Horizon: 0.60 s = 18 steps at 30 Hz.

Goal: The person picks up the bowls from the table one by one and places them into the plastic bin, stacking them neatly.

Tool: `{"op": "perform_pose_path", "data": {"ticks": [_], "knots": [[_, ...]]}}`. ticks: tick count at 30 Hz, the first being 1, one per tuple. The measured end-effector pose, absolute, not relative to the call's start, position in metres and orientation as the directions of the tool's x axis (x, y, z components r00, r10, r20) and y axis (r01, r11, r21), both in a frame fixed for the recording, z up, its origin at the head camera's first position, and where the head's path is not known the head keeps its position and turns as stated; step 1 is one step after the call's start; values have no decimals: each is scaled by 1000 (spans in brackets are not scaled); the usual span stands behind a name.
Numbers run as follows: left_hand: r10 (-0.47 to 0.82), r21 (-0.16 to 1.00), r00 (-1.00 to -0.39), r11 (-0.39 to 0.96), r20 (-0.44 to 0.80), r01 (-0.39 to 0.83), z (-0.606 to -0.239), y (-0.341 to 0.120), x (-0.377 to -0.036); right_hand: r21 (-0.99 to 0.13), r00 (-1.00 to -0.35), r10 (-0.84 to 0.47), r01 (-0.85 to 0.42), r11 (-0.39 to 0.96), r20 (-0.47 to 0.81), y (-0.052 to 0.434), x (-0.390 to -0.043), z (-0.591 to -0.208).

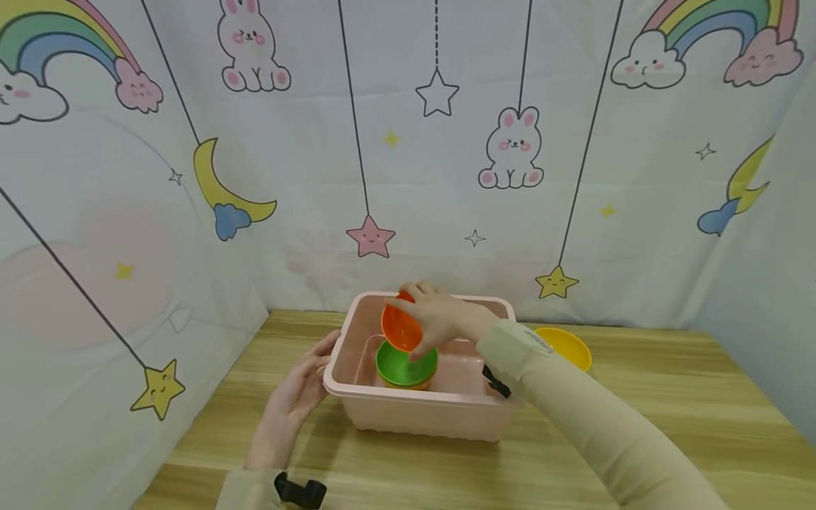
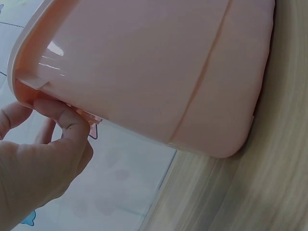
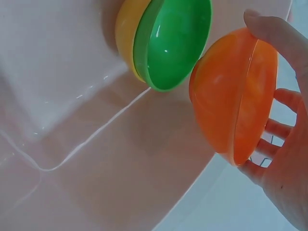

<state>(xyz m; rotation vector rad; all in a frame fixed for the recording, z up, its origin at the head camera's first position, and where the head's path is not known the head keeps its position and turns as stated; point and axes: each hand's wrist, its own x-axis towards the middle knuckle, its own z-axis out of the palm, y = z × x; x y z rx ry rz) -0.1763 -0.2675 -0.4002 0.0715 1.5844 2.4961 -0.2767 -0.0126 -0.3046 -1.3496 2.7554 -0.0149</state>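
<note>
My right hand (image 1: 440, 312) holds an orange bowl (image 1: 400, 331) by its rim, thumb on one side and fingers on the other. The bowl is tilted, close above a green bowl (image 1: 406, 366). That green bowl sits nested in a yellow-orange bowl (image 3: 126, 33), and both stand inside a pink plastic bin (image 1: 427, 418). At the bin's left end, my left hand (image 1: 298, 389) grips the rim, with thumb and fingers pinching its edge (image 2: 24, 91) in the left wrist view.
A yellow bowl (image 1: 570, 347) lies on the wooden table (image 1: 669, 397) to the right of the bin, partly hidden by my right sleeve. Behind the table hangs a white cloth (image 1: 306, 177) printed with rabbits, stars and rainbows.
</note>
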Motion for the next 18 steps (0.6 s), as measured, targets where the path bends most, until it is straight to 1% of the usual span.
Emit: {"op": "perform_pose_path", "data": {"ticks": [4,12,18], "knots": [[179,901,-982,-413,-60,-131,-400,-268,-176,-52,-611,-788,-786,615,-81,-16,-278,-306],[172,902,-984,-414,-51,-119,-400,-267,-176,-76,-597,-797,-794,603,-87,-19,-281,-315],[165,900,-985,-420,-51,-116,-400,-267,-176,-92,-601,-795,-790,607,-83,-21,-282,-320]]}}
